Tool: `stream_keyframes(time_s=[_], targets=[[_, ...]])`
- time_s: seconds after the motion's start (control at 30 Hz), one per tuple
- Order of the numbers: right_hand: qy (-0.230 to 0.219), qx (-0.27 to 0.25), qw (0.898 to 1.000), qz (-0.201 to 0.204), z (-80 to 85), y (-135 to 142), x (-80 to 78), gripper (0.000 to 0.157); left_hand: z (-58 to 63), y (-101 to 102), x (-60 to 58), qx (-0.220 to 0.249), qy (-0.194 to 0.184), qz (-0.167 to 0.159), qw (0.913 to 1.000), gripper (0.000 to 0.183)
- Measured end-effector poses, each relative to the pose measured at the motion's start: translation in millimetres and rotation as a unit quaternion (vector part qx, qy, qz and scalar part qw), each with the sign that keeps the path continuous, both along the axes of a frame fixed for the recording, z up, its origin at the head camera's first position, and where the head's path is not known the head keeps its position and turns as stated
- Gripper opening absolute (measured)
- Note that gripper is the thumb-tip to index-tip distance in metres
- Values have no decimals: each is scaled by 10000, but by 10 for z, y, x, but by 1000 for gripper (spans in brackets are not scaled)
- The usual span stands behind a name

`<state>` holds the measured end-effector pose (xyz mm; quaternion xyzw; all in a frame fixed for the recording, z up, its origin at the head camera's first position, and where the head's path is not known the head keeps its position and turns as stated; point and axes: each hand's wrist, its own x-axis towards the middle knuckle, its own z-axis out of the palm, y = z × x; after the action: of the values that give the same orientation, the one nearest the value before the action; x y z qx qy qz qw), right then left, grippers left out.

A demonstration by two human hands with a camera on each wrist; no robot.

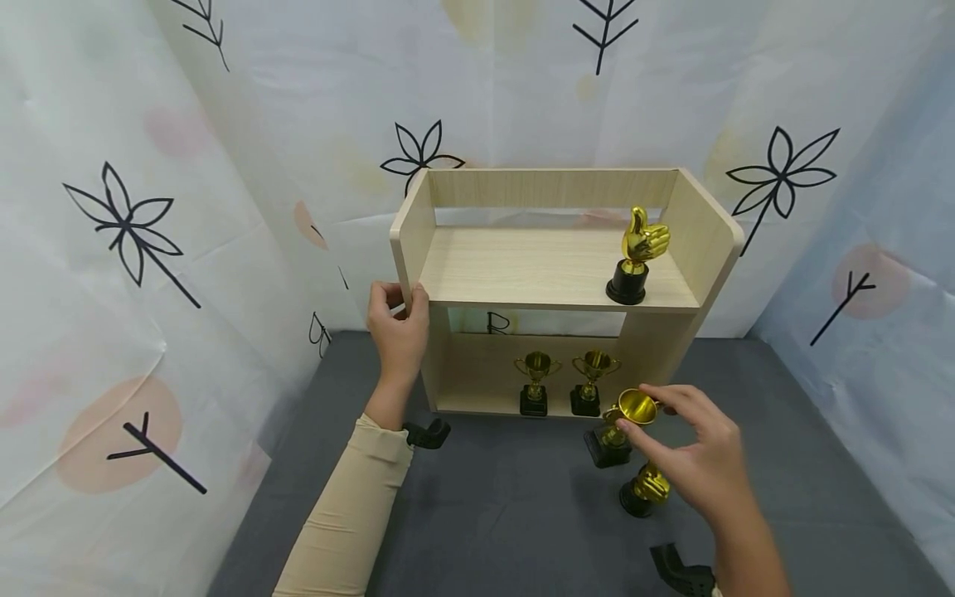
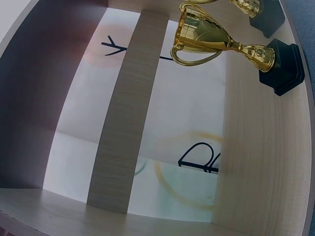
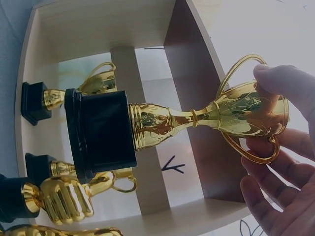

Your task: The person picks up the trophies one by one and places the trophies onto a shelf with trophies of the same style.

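Observation:
In the head view my right hand (image 1: 697, 444) pinches a gold trophy cup (image 1: 637, 406) with a black base by its bowl. The cup is held in front of the shelf's lower right part, its base lower than its bowl. In the right wrist view, thumb and fingers are at the bowl (image 3: 251, 110) and handles. My left hand (image 1: 399, 327) grips the front edge of the left side panel of a pale wooden shelf (image 1: 515, 265). Two similar cups, a left cup (image 1: 535, 373) and a right cup (image 1: 593, 373), stand upright on the lower level.
A gold thumbs-up trophy (image 1: 630, 257) stands on the upper level at the right. Another hand-shaped trophy (image 1: 647, 489) is on the grey table (image 1: 492, 514) below my right hand. At the right wrist view's bottom edge, a further gold piece (image 3: 69, 231) is cut off.

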<state>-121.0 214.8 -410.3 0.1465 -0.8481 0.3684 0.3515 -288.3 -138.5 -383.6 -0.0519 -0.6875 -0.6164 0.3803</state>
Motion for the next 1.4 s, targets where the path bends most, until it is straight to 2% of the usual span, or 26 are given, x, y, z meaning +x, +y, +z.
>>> stream_keyframes(time_s=[0.6,0.9,1.3,1.4], targets=[[26,59,9998,207,20,-140,-8,58,-4,4,-11,-50,-11,79,10000,25],[-120,142,9994,305,-21,-188,-18,56,-19,0,-5,28,10,-6,10000,23],[11,35,9988,497,-45,-273,-23,61,-29,3,-4,74,1,-22,10000,24],[-81,75,9985,544,-66,-279,-32,59,-32,5,-12,95,3,-5,10000,24]])
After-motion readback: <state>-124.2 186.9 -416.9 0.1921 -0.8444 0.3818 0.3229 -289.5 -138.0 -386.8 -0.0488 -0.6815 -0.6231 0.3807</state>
